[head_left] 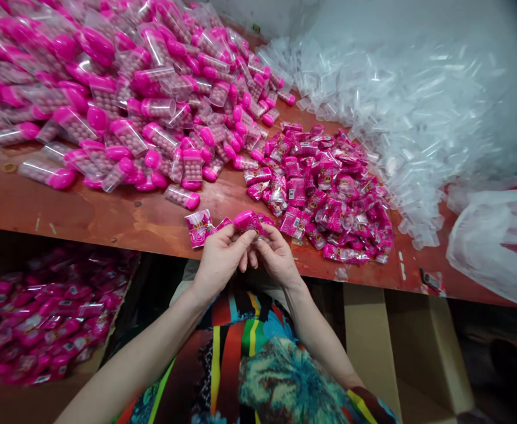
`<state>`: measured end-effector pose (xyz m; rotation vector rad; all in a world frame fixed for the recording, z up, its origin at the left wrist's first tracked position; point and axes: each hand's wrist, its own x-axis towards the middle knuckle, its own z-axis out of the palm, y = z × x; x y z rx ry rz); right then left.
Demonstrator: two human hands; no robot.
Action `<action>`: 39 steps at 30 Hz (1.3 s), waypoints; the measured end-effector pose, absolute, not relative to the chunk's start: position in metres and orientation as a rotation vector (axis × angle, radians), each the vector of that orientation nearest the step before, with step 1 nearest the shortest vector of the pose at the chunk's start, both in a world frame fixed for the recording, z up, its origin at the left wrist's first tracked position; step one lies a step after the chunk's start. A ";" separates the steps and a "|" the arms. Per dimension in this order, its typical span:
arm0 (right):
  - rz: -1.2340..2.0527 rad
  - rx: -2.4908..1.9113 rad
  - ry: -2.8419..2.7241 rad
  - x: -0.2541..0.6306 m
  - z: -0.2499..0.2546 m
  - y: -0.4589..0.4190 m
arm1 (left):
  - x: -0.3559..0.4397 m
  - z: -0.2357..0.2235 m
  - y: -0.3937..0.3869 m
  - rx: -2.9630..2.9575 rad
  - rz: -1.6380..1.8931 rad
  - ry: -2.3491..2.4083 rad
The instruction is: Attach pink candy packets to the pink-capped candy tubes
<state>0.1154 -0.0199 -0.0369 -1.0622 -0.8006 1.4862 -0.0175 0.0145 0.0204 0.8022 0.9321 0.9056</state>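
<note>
Both my hands meet at the table's near edge around a pink-capped candy tube [246,221], with printed pink wrapping showing against it. My left hand [220,259] pinches its left side between thumb and fingers. The fingers of my right hand [278,256] close on the right side, partly covering the tube. Just left of my left hand lies a flat printed pink sachet [199,228]. Beyond my right hand is a heap of shiny pink candy packets [320,188].
Capped tubes of pink candy balls [126,132] form a large pile at back left. Transparent plastic tubes [400,129] are heaped at right, behind a white plastic bag [501,241]. Below the red-brown table [108,218] stand a box of pink packets [50,318] and a cardboard box [368,341].
</note>
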 end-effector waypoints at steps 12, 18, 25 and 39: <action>1.190 -1.270 -0.838 0.147 0.020 0.018 | -0.034 0.023 0.032 0.705 1.064 0.973; 0.606 -1.675 -1.491 0.155 0.015 0.013 | -0.040 0.017 0.025 0.810 1.042 1.047; 0.393 -2.113 -1.892 0.115 -0.019 -0.031 | -0.037 0.011 0.016 0.862 0.974 1.093; 1.000 -1.443 -1.033 0.116 -0.008 -0.018 | -0.021 0.009 0.015 0.719 0.796 1.012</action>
